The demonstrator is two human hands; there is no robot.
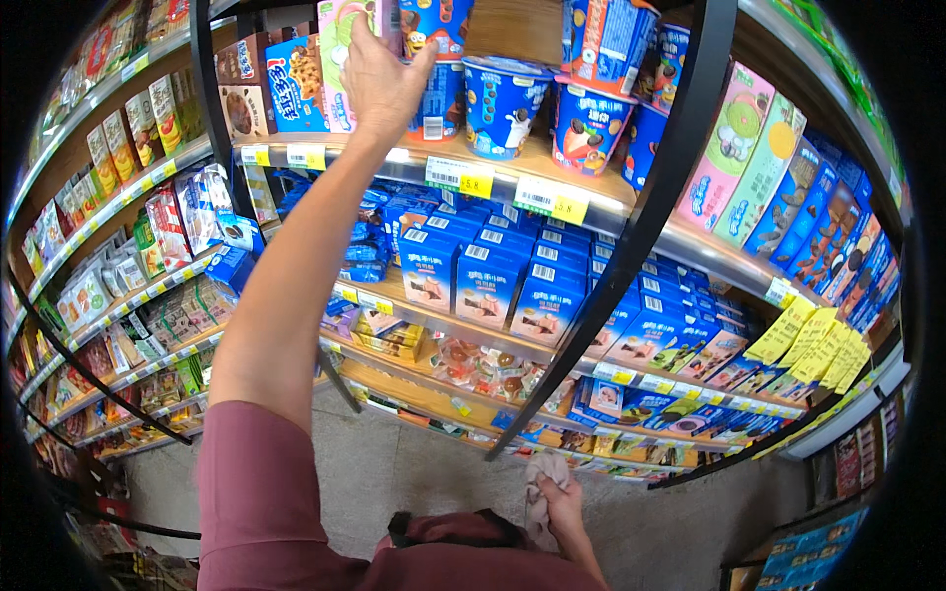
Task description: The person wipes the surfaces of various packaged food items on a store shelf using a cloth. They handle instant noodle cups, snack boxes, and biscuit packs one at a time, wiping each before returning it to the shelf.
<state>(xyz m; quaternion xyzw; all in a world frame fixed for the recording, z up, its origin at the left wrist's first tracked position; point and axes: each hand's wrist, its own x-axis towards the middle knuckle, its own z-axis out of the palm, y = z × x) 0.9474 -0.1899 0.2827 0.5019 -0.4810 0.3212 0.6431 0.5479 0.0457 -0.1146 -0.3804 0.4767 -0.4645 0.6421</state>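
Observation:
My left hand (388, 85) reaches up to the upper shelf, its fingers spread against a pink and green snack box (336, 96) standing upright. Just left of that box is a blue cookie box (294, 81); to its right, blue snack cups (506, 107) are partly stacked, some hidden behind my fingers. Whether the fingers grip the pink box cannot be told. Low near my body, my right hand (563, 506) is closed around a crumpled pale cloth (545, 473).
Black metal uprights (635, 244) cross in front of the shelves. Blue biscuit boxes (484, 284) fill the shelf below. Yellow price tags (809, 343) stick out at the right. Curved shelves of packaged snacks (111, 273) stand at the left.

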